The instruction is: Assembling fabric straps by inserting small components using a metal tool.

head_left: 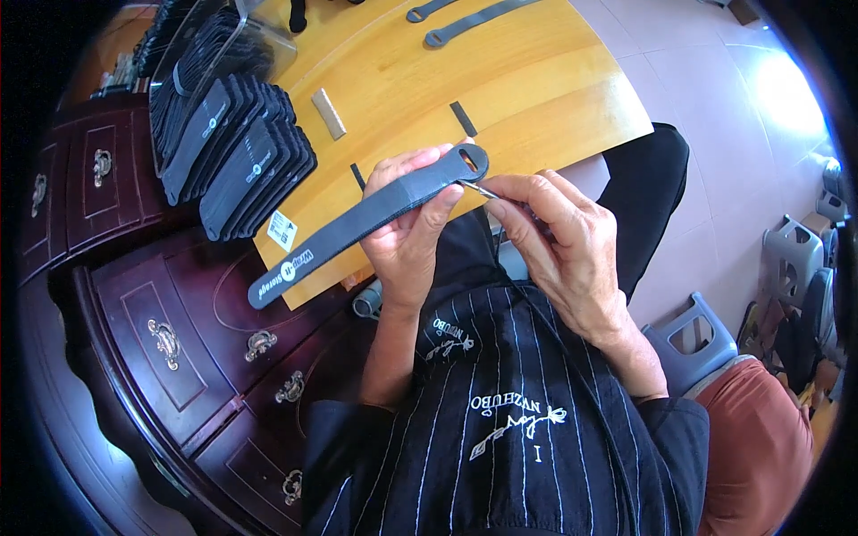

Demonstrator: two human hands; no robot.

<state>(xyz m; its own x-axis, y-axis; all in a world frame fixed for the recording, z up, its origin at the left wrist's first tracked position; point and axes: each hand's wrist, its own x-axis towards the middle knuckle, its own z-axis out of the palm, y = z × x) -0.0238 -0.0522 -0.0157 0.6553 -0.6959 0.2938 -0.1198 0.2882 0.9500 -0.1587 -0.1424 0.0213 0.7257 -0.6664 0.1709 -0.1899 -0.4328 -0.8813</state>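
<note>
A long dark grey storage strap slants across the front of the table, its slotted round end up at the right and its printed end down at the left. My left hand is closed on it near the slotted end, thumb in front and fingers behind. Between the thumb and forefinger of my right hand is a slim pointed metal tool. Its tip meets the strap's edge just below the slot. Fingers cover most of the tool, so its exact kind cannot be made out.
Stacked dark straps stand at the table's left edge beside a clear plastic bin. Two more straps and small strips lie on the wooden table. Dark drawers flank the left; a grey stool stands right.
</note>
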